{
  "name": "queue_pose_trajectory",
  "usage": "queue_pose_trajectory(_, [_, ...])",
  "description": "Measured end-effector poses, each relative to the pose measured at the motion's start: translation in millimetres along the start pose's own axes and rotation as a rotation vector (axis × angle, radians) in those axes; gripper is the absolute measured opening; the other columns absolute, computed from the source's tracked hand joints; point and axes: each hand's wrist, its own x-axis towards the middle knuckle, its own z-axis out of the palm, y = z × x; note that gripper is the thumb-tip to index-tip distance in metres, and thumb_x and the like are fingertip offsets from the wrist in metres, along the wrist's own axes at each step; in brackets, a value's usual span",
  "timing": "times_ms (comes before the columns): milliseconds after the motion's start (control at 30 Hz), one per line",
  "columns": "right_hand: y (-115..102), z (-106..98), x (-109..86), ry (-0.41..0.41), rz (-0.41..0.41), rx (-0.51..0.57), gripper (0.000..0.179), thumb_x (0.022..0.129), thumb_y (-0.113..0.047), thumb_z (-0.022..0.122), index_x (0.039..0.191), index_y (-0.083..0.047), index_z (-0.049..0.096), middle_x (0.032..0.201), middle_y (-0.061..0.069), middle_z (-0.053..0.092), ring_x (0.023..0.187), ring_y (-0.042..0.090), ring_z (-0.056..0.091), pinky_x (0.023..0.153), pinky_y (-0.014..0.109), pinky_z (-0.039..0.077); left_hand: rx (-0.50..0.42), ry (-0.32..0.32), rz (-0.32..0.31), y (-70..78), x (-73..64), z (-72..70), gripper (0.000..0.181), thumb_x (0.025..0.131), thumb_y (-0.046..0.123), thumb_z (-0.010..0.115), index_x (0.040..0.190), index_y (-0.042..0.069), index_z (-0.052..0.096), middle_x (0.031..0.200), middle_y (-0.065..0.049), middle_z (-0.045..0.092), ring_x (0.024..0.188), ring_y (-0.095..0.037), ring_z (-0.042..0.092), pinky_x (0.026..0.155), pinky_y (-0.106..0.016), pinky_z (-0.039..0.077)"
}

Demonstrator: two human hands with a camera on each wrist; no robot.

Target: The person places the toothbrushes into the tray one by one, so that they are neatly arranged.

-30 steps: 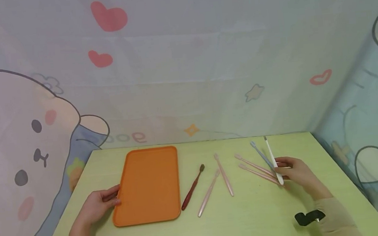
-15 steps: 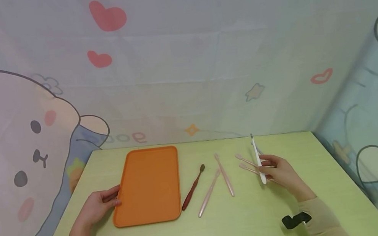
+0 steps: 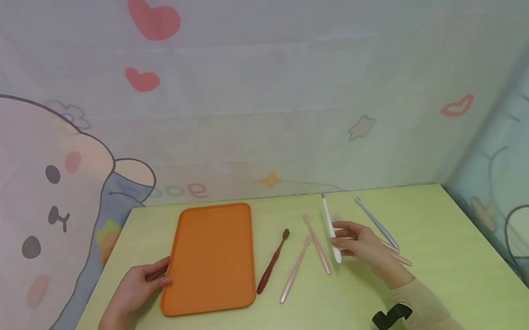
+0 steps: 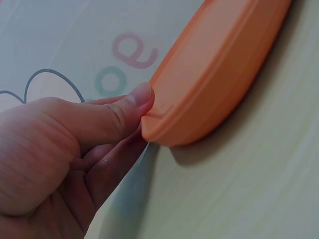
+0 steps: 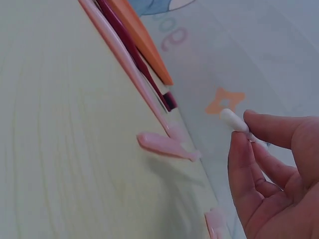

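Okay, so the right hand [image 3: 362, 243] has the white toothbrush [image 3: 331, 228] pinched low on its handle, above the table [image 3: 339, 318]. Grip that small, it could swivel or slip onto the pink toothbrush [image 3: 318, 245] nearby. Left hand [image 3: 137, 288] pinches the orange tray [image 3: 211, 256]; a tug might skid it.

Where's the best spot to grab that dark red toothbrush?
Probably mid-handle, from above, pinching across it: the dark red toothbrush lies slanted, its handle looks thicker than its neck, and its near end sits close beside the orange tray, leaving little room.
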Motion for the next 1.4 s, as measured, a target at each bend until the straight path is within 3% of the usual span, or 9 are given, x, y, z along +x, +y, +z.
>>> queue_pose_trajectory(167, [-2,30,2.9,-0.067,-0.011,0.022,0.058,0.101,-0.009,0.075,0.152,0.006,0.052,0.135,0.026,0.065,0.099,0.016,0.071,0.084,0.029,0.061,0.002,0.005,0.011,-1.1,-1.0,-1.0,0.058,0.098,0.019,0.081,0.147,-0.005,0.061,0.142,-0.021,0.066,0.129,-0.035,0.065,0.105,-0.044,0.053])
queue_pose_trajectory(533, [-14,100,11.8,-0.188,-0.035,0.053,0.055,0.099,-0.006,0.076,0.148,0.008,0.056,0.125,0.024,0.070,0.096,0.020,0.072,0.085,0.036,0.063,-0.014,0.025,-0.004,-5.9,2.0,1.1,0.058,0.096,0.022,0.083,0.146,-0.001,0.063,0.142,-0.017,0.066,0.130,-0.031,0.064,0.106,-0.026,0.050])
queue_pose_trajectory(667, [-21,127,15.5,-0.233,-0.034,0.042,0.054,0.098,-0.006,0.076,0.147,0.007,0.058,0.123,0.021,0.072,0.096,0.020,0.073,0.086,0.040,0.063,-0.025,0.022,0.002,-7.2,2.1,0.8,0.058,0.096,0.020,0.083,0.146,-0.002,0.063,0.144,-0.018,0.065,0.131,-0.032,0.063,0.108,-0.031,0.050])
queue_pose_trajectory(833, [-27,158,17.3,-0.306,-0.008,0.082,0.052,0.100,-0.005,0.073,0.148,0.006,0.057,0.122,0.018,0.072,0.096,0.018,0.072,0.087,0.036,0.063,-0.009,0.024,0.003,-8.3,2.9,1.0,0.058,0.096,0.021,0.083,0.146,-0.001,0.064,0.144,-0.017,0.065,0.133,-0.032,0.061,0.108,-0.032,0.050])
queue_pose_trajectory(933, [-28,176,16.6,-0.332,0.019,0.134,0.052,0.100,-0.005,0.073,0.149,0.006,0.057,0.125,0.018,0.072,0.098,0.016,0.072,0.086,0.032,0.062,-0.004,0.031,0.001,-9.0,3.3,1.2,0.057,0.096,0.021,0.083,0.145,-0.001,0.065,0.143,-0.016,0.066,0.134,-0.034,0.060,0.110,-0.043,0.049])
queue_pose_trajectory(1000, [-29,186,16.0,-0.335,0.036,0.158,0.052,0.100,-0.007,0.074,0.149,0.004,0.058,0.126,0.017,0.072,0.098,0.016,0.072,0.085,0.031,0.061,0.006,0.031,0.008,-8.5,3.2,1.3,0.057,0.096,0.022,0.083,0.145,-0.001,0.065,0.143,-0.017,0.066,0.133,-0.035,0.061,0.110,-0.049,0.047])
queue_pose_trajectory(1400, [-32,232,20.9,-0.269,0.088,0.303,0.049,0.098,-0.004,0.077,0.144,0.003,0.064,0.126,0.017,0.072,0.101,0.020,0.073,0.087,0.035,0.063,0.008,0.019,-0.020,-5.4,3.0,0.6,0.060,0.097,0.026,0.083,0.147,0.001,0.063,0.144,-0.016,0.065,0.136,-0.035,0.059,0.111,-0.047,0.047])
